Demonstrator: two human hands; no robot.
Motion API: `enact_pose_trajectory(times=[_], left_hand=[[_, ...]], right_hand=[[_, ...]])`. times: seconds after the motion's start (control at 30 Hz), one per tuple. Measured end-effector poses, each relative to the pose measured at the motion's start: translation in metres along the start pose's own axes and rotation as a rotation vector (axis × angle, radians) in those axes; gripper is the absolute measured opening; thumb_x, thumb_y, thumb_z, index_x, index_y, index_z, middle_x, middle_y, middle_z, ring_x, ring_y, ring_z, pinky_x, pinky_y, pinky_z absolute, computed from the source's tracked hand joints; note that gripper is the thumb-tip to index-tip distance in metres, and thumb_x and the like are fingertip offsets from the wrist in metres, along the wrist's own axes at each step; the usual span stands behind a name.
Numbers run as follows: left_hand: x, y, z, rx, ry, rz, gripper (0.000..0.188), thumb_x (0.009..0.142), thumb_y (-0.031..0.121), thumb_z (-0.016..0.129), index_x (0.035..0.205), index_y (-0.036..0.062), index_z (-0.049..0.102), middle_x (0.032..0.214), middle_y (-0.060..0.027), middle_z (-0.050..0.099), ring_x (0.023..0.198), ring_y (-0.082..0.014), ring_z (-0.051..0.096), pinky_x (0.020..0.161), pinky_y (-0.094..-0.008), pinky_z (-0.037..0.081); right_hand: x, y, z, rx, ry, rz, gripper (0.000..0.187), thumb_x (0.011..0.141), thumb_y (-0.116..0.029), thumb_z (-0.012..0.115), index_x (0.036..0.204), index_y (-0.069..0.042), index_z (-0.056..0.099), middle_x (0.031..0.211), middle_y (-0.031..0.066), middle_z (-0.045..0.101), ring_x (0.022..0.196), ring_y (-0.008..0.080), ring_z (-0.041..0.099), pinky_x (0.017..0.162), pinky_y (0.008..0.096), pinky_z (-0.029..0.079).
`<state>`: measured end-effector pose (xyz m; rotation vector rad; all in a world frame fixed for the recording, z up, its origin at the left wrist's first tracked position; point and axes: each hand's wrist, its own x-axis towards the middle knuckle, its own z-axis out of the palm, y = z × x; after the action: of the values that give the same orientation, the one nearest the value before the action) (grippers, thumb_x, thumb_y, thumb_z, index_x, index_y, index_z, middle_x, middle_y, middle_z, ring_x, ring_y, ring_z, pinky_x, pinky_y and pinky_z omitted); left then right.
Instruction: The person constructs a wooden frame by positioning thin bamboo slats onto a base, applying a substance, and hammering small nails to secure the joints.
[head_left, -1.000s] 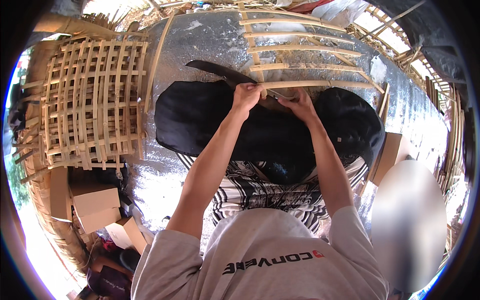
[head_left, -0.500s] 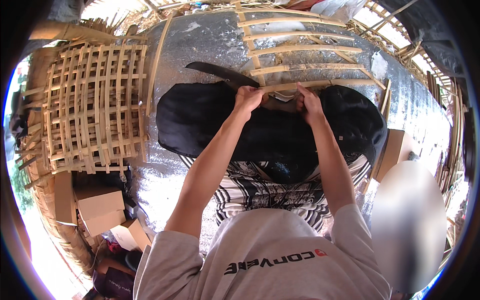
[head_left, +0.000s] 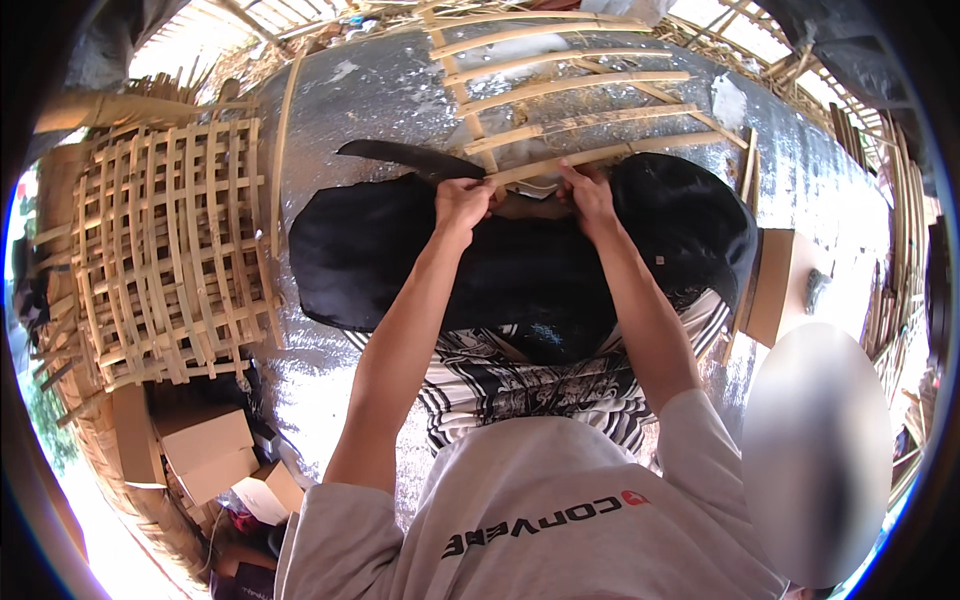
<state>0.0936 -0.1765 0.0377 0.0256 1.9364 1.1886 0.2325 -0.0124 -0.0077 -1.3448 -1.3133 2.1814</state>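
A pale bamboo strip (head_left: 650, 145) runs crosswise in front of me, at the near end of a row of similar slats. My left hand (head_left: 463, 207) pinches it near its left end, where it meets a lengthwise strip (head_left: 475, 130). My right hand (head_left: 590, 198) is closed on the same strip further right, its thumb along the top. Just beyond my left hand lies a dark, broad-bladed knife (head_left: 405, 155), its handle end hidden near that hand. Black cloth (head_left: 390, 260) covers my lap under both forearms, over a black-and-white patterned cloth (head_left: 470, 385).
A woven bamboo lattice panel (head_left: 170, 250) stands at the left. Cardboard boxes (head_left: 205, 450) are at lower left, and another box (head_left: 780, 285) is to the right. Silvery sheeting (head_left: 340, 95) covers the floor. Bamboo sticks (head_left: 905, 250) line the right edge.
The view has swung, so most of the scene sits further left. Both hands keep their grip on the bamboo strip, which now slants up more toward the right.
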Motion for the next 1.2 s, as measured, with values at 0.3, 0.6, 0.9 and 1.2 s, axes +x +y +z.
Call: enact_pose_trajectory(times=[0.3, 0.6, 0.9, 1.2], left_hand=[[0.003, -0.001, 0.001, 0.026, 0.003, -0.001, 0.023, 0.095, 0.019, 0.067, 0.099, -0.0036, 0.070, 0.090, -0.0100, 0.072, 0.079, -0.0171, 0.072, 0.063, -0.0283, 0.054], [-0.001, 0.003, 0.000, 0.057, 0.000, -0.003, 0.022, 0.095, 0.019, 0.066, 0.100, -0.0025, 0.070, 0.088, -0.0093, 0.072, 0.077, -0.0162, 0.071, 0.062, -0.0287, 0.055], [0.006, -0.003, 0.002, -0.026, 0.029, -0.002, 0.022, 0.090, 0.019, 0.071, 0.089, -0.0028, 0.070, 0.079, -0.0082, 0.071, 0.068, -0.0139, 0.068, 0.055, -0.0277, 0.053], [0.004, -0.001, 0.002, -0.001, 0.045, 0.001, 0.020, 0.087, 0.017, 0.071, 0.088, -0.0030, 0.070, 0.078, -0.0093, 0.071, 0.068, -0.0142, 0.069, 0.055, -0.0280, 0.054]], right_hand=[[0.001, -0.001, 0.000, -0.096, 0.003, -0.120, 0.031, 0.091, -0.033, 0.072, 0.090, -0.003, 0.064, 0.065, 0.0002, 0.055, 0.056, 0.0116, 0.056, 0.049, 0.0287, 0.040], [0.003, 0.002, -0.002, -0.063, -0.003, -0.053, 0.032, 0.089, -0.034, 0.073, 0.088, -0.003, 0.066, 0.064, 0.0015, 0.057, 0.056, 0.0124, 0.056, 0.051, 0.0298, 0.039], [0.005, 0.004, -0.005, -0.137, 0.009, -0.085, 0.032, 0.090, -0.035, 0.072, 0.086, -0.003, 0.067, 0.063, 0.0013, 0.058, 0.057, 0.0125, 0.056, 0.056, 0.0302, 0.040], [0.005, 0.005, -0.002, -0.124, 0.012, -0.082, 0.031, 0.091, -0.033, 0.070, 0.088, -0.002, 0.068, 0.063, 0.0015, 0.058, 0.055, 0.0127, 0.056, 0.057, 0.0302, 0.042]])
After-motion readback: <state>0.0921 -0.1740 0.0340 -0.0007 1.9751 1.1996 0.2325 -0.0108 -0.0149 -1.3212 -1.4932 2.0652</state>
